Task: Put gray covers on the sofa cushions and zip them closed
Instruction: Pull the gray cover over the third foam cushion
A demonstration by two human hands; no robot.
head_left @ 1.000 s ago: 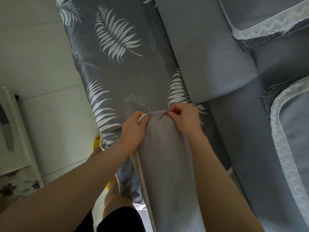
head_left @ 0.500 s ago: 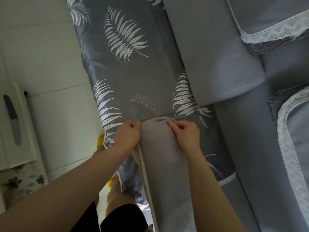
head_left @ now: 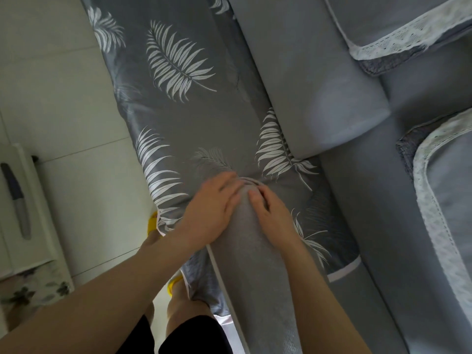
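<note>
A long cushion in a plain gray cover point(head_left: 255, 264) with a white piped edge runs from my lap up to the sofa seat. Its far end rests on the leaf-print seat mat point(head_left: 178, 98). My left hand point(head_left: 214, 213) lies flat over the left side of that far end, with the fingers stretched out. From the right, my right hand point(head_left: 270, 215) sits on the same end, fingers curled and pinching the cover fabric at the tip. Both hands hide the cover's end seam, and no zipper shows.
A blue-gray sofa cushion point(head_left: 306, 72) lies right of the mat. Lace-trimmed covers point(head_left: 398, 39) hang at the top right, with another point(head_left: 434, 200) at the right edge. White tiled floor point(head_left: 76, 175) and a white cabinet point(head_left: 18, 200) are on the left. My legs and yellow slippers point(head_left: 153, 221) are below.
Both hands pinched the cover's far end before. My left hand has let go and spread flat over the end, and the view has shifted slightly lower.
</note>
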